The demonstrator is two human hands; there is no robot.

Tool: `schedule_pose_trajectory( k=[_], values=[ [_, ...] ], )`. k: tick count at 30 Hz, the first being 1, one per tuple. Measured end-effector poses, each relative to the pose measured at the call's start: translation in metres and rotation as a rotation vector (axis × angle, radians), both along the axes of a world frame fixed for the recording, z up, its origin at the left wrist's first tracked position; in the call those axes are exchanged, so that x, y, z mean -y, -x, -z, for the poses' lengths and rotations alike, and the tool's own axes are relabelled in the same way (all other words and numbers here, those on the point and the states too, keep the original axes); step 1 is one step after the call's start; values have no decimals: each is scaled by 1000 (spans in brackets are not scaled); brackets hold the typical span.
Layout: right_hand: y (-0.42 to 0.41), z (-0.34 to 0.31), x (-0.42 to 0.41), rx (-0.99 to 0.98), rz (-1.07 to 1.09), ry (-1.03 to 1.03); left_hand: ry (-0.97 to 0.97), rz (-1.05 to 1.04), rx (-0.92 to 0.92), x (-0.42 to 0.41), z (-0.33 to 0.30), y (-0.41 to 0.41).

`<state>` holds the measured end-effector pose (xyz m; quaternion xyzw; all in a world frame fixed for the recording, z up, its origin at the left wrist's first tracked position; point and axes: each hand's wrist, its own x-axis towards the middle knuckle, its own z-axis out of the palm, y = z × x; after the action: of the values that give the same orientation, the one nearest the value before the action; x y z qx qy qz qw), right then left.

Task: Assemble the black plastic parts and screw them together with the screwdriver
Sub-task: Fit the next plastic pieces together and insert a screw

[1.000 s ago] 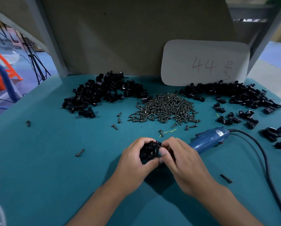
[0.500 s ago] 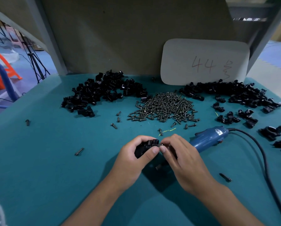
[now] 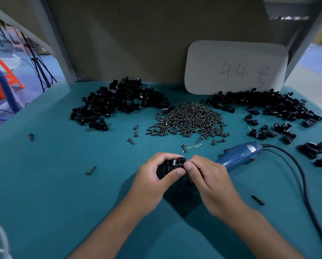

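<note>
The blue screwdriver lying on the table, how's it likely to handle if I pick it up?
The blue screwdriver looks stiff and fairly heavy for its size, given its thick body. Its black cord trails off to the right, so it will probably drag. Its rounded body may roll slightly if pushed.

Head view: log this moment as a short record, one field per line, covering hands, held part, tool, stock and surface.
left hand: grips the black plastic assembly
right hand: fingertips pinch at the assembly's right end; what they hold is hidden
electric screwdriver: blue, corded, lying on the mat behind the right hand
screw pile: centre, loose strays around it
left pile of black parts: far left
right pile of black parts: far right, below the white card marked 44
surface: teal mat
</note>
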<state>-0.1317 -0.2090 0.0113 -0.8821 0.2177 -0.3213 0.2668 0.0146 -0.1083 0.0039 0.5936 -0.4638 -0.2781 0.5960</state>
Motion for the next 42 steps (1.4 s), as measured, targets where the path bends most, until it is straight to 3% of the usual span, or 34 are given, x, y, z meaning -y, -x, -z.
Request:
schedule_pose_trajectory(
  k=[5,10,22,30,42],
  values=[
    [0,-4,-2,45,11,-18,9,24,-46,-1,-2,-1],
    [2,-10,-7,93,-22,-186,-1,60,-38,-4,-1,-2],
    [9,-13,1,152,60,-61,94,-28,-195,1,2,-5],
    [4,-3,6,208,1,204,52,60,-85,-1,1,-2],
    [2,-3,1,214,26,73,50,22,-5,-2,-2,-4]
  ],
)
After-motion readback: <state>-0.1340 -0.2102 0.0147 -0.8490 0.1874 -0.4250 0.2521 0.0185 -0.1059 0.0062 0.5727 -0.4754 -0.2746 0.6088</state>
